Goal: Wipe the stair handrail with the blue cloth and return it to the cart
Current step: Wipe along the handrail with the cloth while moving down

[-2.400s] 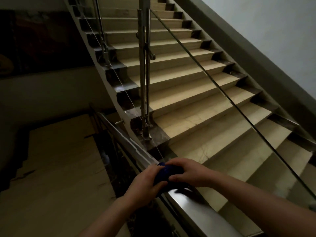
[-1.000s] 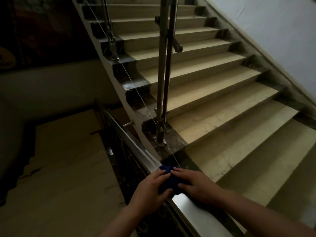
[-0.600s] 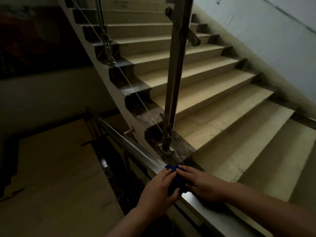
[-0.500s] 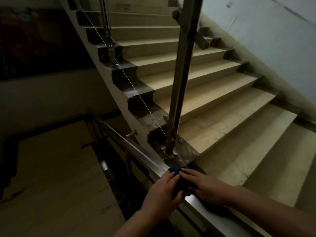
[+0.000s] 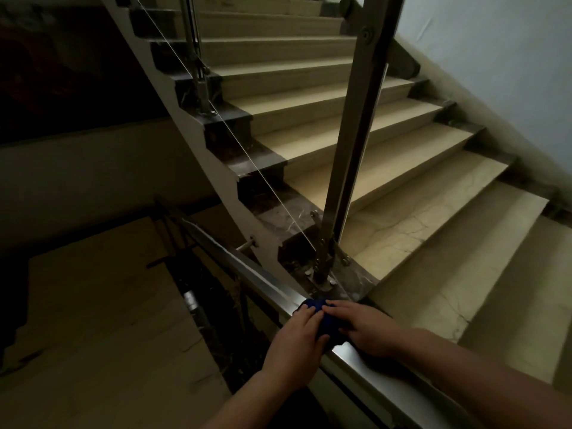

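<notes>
The blue cloth (image 5: 325,322) is wrapped over the steel handrail (image 5: 253,272), which slopes down to the left from the lower right. My left hand (image 5: 297,343) holds the cloth from the rail's left side, fingers laid over it and thumb against it. My right hand (image 5: 366,332) grips it from the right side, so the fingertips of both hands nearly meet on top. Only a small patch of cloth shows between the fingers. The hands sit just below the base of a metal post (image 5: 353,144).
Beige stone stairs (image 5: 402,187) climb ahead and to the right beside a pale wall (image 5: 495,57). The post is bolted to a dark marble stair edge (image 5: 294,249), with a glass panel edge running up-left. A lower landing (image 5: 93,305) lies far below on the left.
Both hands have slid the cloth down along the handrail toward the post's base. The camera has come closer to the post, which now fills more of the view.
</notes>
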